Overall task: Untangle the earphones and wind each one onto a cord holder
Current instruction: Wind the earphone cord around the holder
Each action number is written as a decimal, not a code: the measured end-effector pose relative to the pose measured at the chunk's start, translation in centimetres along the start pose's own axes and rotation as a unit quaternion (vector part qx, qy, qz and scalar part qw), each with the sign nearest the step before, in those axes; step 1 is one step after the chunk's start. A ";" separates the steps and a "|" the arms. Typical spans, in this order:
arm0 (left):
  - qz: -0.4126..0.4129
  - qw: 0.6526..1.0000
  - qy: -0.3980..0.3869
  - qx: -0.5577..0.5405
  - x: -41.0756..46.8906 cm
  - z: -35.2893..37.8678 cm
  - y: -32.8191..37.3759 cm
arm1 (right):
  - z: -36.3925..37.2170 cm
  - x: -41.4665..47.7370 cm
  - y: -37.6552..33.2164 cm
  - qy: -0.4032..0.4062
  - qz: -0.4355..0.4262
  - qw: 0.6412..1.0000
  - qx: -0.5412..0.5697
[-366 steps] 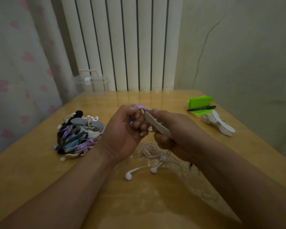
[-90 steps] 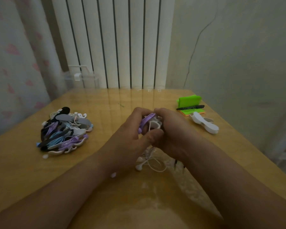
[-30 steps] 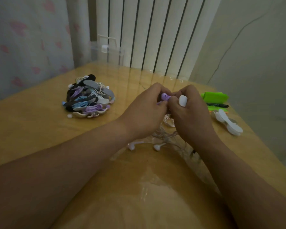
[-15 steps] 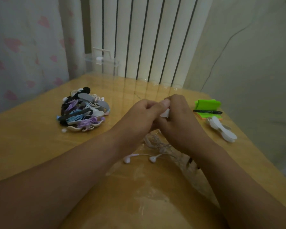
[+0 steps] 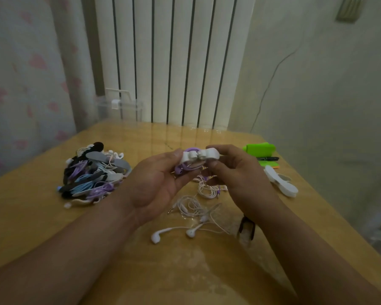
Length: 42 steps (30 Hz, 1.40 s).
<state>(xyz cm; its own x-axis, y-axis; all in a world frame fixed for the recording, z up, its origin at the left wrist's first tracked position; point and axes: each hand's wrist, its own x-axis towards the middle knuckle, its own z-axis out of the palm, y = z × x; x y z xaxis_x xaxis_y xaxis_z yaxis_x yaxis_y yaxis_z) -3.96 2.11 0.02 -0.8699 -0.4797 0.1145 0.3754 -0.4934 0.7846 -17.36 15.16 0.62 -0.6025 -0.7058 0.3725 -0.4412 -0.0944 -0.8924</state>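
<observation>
Above the table's middle, a white cord holder (image 5: pixel 200 156) carries a wound purple earphone (image 5: pixel 186 168). My left hand (image 5: pixel 156 181), palm up, pinches the holder's left end. Its right end sits between the thumb and fingers of my right hand (image 5: pixel 235 172). Below the hands lies a tangle of white earphones (image 5: pixel 196 208), two buds (image 5: pixel 156 237) pointing toward me. A pile of wound earphones on holders (image 5: pixel 95 172) sits at the left. Empty white holders (image 5: pixel 280 181) lie at the right.
A green sticky-note block (image 5: pixel 260 150) with a black pen (image 5: pixel 267 159) sits at the far right of the wooden table (image 5: pixel 31 216). A small black clip (image 5: pixel 246 227) lies by my right forearm. A clear plastic box (image 5: pixel 119 108) stands behind the table before a white radiator.
My hands have drawn apart and turned, so the white holder with the purple cord wound on it now shows between them. The camera view has also shifted.
</observation>
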 end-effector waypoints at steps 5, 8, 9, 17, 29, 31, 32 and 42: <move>0.021 0.995 0.030 0.097 -0.2 0.1 -0.6 | -0.1 0.1 0.3 0.028 0.009 0.998 -0.055; 0.007 0.973 0.017 0.231 -0.5 0.1 -1.0 | -0.2 0.0 0.3 0.031 -0.015 0.993 -0.117; -0.004 0.966 0.010 0.257 -0.6 0.0 -1.0 | -0.2 0.0 0.3 0.032 -0.022 0.991 -0.128; -0.006 0.948 -0.032 0.318 -0.5 -0.4 -1.1 | 0.2 -0.3 0.1 0.012 -0.035 0.975 -0.221; 0.058 0.943 0.022 0.326 -0.1 -0.6 -1.2 | 0.4 -0.6 -0.9 -0.024 -0.085 0.968 -0.234; 0.080 0.912 0.034 0.401 0.0 -0.8 -1.4 | 0.2 -0.8 -0.8 -0.043 -0.088 0.966 -0.239; 0.086 0.902 0.036 0.422 0.0 -1.0 -1.4 | 0.2 -0.9 -0.7 -0.050 -0.088 0.965 -0.240; 0.125 0.873 -0.027 0.472 -0.9 -0.7 -1.0 | 0.1 -0.7 -1.2 -0.091 0.014 0.995 -0.049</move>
<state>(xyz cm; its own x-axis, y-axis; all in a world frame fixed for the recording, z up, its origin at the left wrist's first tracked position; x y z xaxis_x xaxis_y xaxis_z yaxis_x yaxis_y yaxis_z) -3.35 2.51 -1.24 -0.8221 -0.4386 0.3630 0.1483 0.4506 0.8803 -16.41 15.71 1.39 -0.4894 -0.8231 0.2882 -0.4936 -0.0110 -0.8696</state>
